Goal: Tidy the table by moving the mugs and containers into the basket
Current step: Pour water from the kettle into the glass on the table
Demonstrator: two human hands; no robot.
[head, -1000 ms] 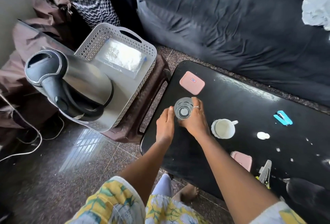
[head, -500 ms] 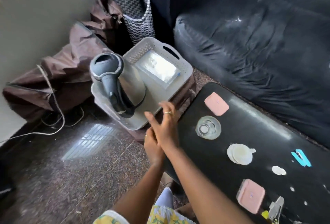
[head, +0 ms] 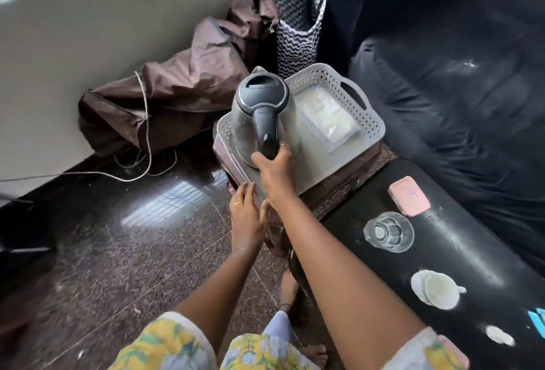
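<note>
1. though both hands flanked the glass a second ago, it now stands alone on the tabletop beside the mug.
2. the right hand now has its grip round the handle of the kettle in the basket, likely to make room.
3. the left hand has a loose grip holding nothing; whether it touches the basket is hidden.
</note>
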